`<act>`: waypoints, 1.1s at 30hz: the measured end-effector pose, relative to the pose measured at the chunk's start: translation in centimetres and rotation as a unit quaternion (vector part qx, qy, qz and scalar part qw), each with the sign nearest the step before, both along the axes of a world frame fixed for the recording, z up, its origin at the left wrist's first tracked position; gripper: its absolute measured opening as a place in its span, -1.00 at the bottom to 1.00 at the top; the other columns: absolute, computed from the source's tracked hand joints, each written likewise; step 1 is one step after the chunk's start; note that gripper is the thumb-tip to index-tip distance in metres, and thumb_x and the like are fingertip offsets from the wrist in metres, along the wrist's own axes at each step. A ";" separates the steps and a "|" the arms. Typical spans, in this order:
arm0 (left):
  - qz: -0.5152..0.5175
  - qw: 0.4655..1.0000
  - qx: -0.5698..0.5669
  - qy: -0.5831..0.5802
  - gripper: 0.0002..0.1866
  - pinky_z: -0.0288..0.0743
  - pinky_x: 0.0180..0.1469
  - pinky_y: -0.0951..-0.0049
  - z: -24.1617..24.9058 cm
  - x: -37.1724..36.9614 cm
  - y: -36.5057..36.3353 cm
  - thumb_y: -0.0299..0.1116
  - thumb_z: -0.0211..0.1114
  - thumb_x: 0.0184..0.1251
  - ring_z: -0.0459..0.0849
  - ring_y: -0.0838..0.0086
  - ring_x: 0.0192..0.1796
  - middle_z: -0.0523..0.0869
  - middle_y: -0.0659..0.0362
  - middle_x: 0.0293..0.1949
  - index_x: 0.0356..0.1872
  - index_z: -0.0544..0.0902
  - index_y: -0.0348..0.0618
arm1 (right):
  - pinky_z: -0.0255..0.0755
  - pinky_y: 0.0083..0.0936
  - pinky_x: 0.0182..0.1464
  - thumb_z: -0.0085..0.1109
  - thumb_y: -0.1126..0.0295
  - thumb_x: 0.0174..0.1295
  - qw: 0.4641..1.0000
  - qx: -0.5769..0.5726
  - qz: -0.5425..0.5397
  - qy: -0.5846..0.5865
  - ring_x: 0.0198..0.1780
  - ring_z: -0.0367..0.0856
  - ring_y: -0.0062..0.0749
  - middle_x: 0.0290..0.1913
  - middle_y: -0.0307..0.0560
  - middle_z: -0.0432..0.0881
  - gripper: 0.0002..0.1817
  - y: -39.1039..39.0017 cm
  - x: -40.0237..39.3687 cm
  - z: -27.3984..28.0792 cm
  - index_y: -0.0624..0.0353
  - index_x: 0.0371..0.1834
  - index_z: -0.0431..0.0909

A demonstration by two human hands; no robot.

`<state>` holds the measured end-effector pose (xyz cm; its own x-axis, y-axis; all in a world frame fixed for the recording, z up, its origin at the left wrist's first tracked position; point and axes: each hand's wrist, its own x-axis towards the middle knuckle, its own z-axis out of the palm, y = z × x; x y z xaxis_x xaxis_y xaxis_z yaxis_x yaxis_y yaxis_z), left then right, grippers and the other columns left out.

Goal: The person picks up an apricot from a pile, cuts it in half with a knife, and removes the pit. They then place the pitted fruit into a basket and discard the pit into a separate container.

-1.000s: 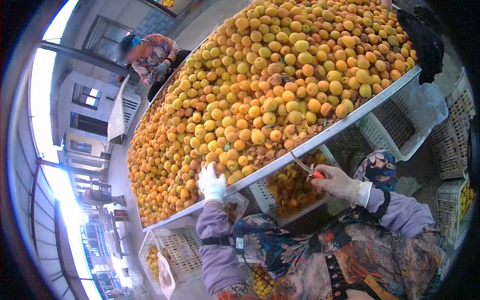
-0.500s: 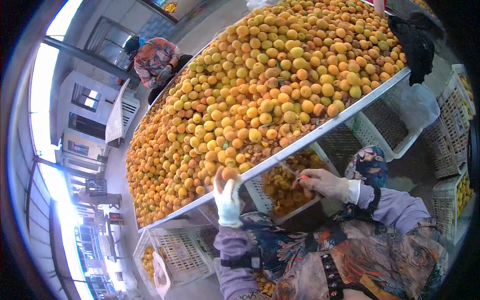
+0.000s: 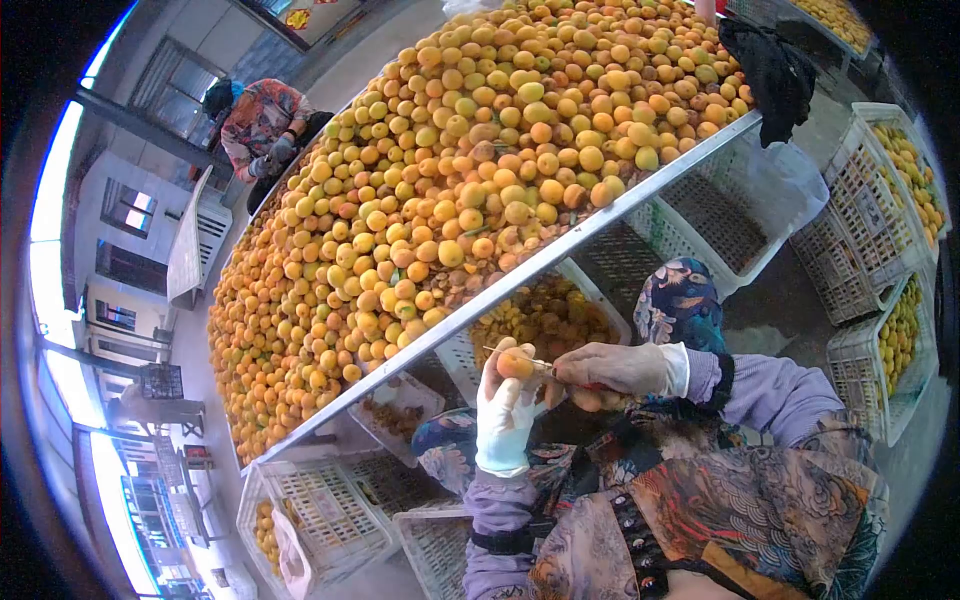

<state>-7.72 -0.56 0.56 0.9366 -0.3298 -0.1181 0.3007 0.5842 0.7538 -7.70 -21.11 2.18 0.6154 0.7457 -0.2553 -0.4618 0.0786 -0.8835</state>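
Observation:
My left hand (image 3: pixel 503 415), in a white glove, grips an orange apricot (image 3: pixel 515 364) between thumb and fingers. It is above a crate of cut apricot pieces (image 3: pixel 548 318) below the table edge. My right hand (image 3: pixel 620 369), also gloved, is closed around a small knife (image 3: pixel 543 366); its short blade points at the apricot and appears to touch it. Fingers hide most of the handle, with a bit of red showing under them. Behind both hands, a large heap of apricots (image 3: pixel 420 215) covers the sloping table.
The table's metal rim (image 3: pixel 520 278) runs diagonally ahead of me. White plastic crates (image 3: pixel 320 515) stand at lower left, and stacked crates with apricots (image 3: pixel 900 335) at right. A black bag (image 3: pixel 770 75) hangs over the far corner. Another person (image 3: pixel 262 125) works at the table's far side.
My left hand has brought the apricot from the table edge down and right to meet the knife. My right hand has moved slightly left, and the whole view has shifted.

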 end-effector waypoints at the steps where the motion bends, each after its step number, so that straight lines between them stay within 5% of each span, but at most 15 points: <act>1: -0.002 1.000 0.000 0.000 -0.33 0.40 0.17 0.35 0.1 -0.1 -0.2 -0.29 0.31 0.18 0.51 0.28 0.09 0.47 0.00 0.10 0.27 0.22 -0.28 | 0.06 -0.74 -0.74 -0.24 0.00 0.37 1.000 0.000 -0.002 0.000 -0.74 0.20 -0.73 -0.64 -0.39 0.36 -0.57 0.0 -0.2 0.1 0.07 -0.09 0.51; 17: 0.010 0.999 0.043 -0.010 -0.42 0.40 0.16 0.22 0.4 0.0 -1.6 -0.42 0.15 0.22 0.52 0.21 0.10 0.47 -0.03 0.11 0.28 0.22 -0.26 | 0.00 -0.66 -0.83 -0.23 -0.14 0.32 0.981 0.000 0.019 0.192 -0.83 0.14 -0.70 -0.75 -0.40 0.26 -0.51 -0.1 -0.5 -0.3 0.01 -0.19 0.53; 18: 0.011 0.999 0.033 -0.036 -0.43 0.42 0.15 0.23 -0.5 0.2 -1.5 -0.42 0.15 0.22 0.53 0.20 0.10 0.49 -0.02 0.09 0.27 0.23 -0.24 | 0.04 -0.70 -0.80 -0.19 -0.05 0.32 0.994 0.007 -0.050 -0.098 -0.80 0.19 -0.71 -0.74 -0.42 0.29 -0.58 2.1 -0.4 -8.7 0.02 -0.19 0.53; 19: 0.027 0.987 0.137 -0.076 -0.38 0.34 0.17 0.31 1.3 -0.4 -2.6 -0.10 0.13 0.31 0.53 0.30 0.04 0.53 0.01 0.02 0.22 0.28 -0.39 | 0.08 -0.74 -0.76 -0.18 0.03 0.32 0.979 0.070 -0.041 -0.185 -0.76 0.24 -0.73 -0.73 -0.43 0.33 -0.63 0.9 -0.7 -4.9 0.02 -0.18 0.53; 20: 0.028 0.987 0.146 -0.069 -0.39 0.32 0.18 0.31 1.8 -0.5 -2.8 -0.10 0.12 0.31 0.53 0.31 0.04 0.54 0.01 0.01 0.21 0.28 -0.39 | 0.11 -0.76 -0.73 -0.17 0.03 0.32 0.997 0.067 -0.037 0.009 -0.73 0.29 -0.74 -0.72 -0.43 0.36 -0.63 0.6 -1.1 -2.4 0.02 -0.18 0.53; 23: 0.013 0.986 0.149 -0.074 -0.49 0.46 0.04 0.37 -0.3 -0.6 -2.9 -0.05 0.03 0.38 0.56 0.30 0.03 0.53 0.06 0.05 0.18 0.35 -0.20 | -0.02 -0.66 -0.85 -0.23 -0.15 0.32 0.982 0.089 -0.016 0.165 -0.85 0.14 -0.71 -0.77 -0.39 0.31 -0.49 1.5 -1.2 -6.5 0.03 -0.08 0.47; 25: -0.013 0.995 0.089 -0.038 -0.47 0.45 0.07 0.35 -0.6 -0.6 -2.8 -0.10 0.04 0.39 0.54 0.28 0.07 0.49 0.05 0.10 0.26 0.26 -0.19 | -0.01 -0.67 -0.84 -0.23 -0.26 0.26 0.987 0.108 -0.056 0.100 -0.84 0.13 -0.70 -0.80 -0.37 0.27 -0.39 0.6 -2.3 -4.0 0.12 -0.33 0.50; 29: -0.031 0.999 -0.023 0.032 -0.43 0.43 0.11 0.34 -1.1 -0.5 -3.1 -0.18 0.05 0.40 0.50 0.24 0.14 0.44 0.02 0.18 0.34 0.16 -0.18 | 0.04 -0.65 -0.81 -0.23 -0.29 0.25 0.990 0.086 -0.085 0.080 -0.82 0.14 -0.68 -0.80 -0.36 0.24 -0.36 0.6 -1.8 -2.3 0.12 -0.47 0.47; 31: -0.043 0.999 -0.002 0.028 -0.47 0.41 0.11 0.40 -0.8 -0.1 -2.6 -0.20 0.02 0.42 0.49 0.26 0.14 0.44 0.03 0.18 0.32 0.18 -0.19 | 0.09 -0.59 -0.79 -0.19 -0.24 0.26 0.992 0.047 -0.038 0.112 -0.82 0.16 -0.64 -0.78 -0.33 0.26 -0.42 0.2 -1.2 -2.8 0.11 -0.44 0.45; 33: -0.055 0.983 0.148 -0.097 -0.51 0.39 0.10 0.47 0.0 0.1 -2.8 -0.22 0.00 0.43 0.48 0.33 0.15 0.47 0.04 0.15 0.29 0.22 -0.22 | 0.12 -0.56 -0.77 -0.17 -0.20 0.28 0.991 0.013 -0.032 0.130 -0.80 0.19 -0.61 -0.75 -0.31 0.30 -0.46 -0.1 -0.7 -2.6 0.11 -0.36 0.44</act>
<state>-7.65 -3.37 0.57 0.9114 -0.4088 -0.0478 0.1844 0.3018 0.9354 -8.35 -21.17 -0.44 0.5779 0.7155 -0.3926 -0.6666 0.1364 -0.7328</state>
